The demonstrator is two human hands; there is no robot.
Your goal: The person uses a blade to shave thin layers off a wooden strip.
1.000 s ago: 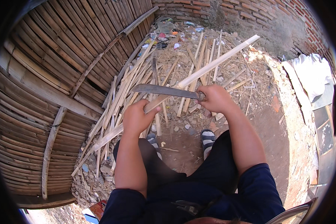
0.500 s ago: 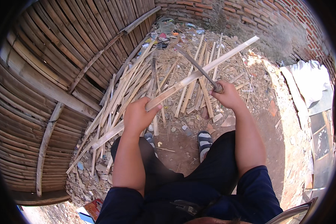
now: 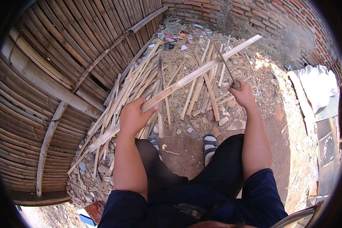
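My left hand (image 3: 131, 117) is wrapped round a long, pale split bamboo strip (image 3: 195, 76). The strip slants from the lower left up to the far right, its hollow inner side with a node facing up. In my closed right hand (image 3: 243, 95) is the handle of a machete (image 3: 226, 64), its long dark blade pointing away and to the left. In the picture the blade crosses the far half of the strip; whether the two touch, I cannot tell.
Several split bamboo strips (image 3: 135, 81) lie piled on rubble beyond my feet. A bamboo slat wall (image 3: 45, 125) stands on the left, a brick wall (image 3: 262, 19) at the back. White sacking (image 3: 316, 87) lies at the right. My sandalled feet (image 3: 209, 146) are on the dirt.
My right hand has moved slightly right and away, and the machete blade has swung to point more steeply away from me. My left hand and the bamboo strip have shifted slightly left.
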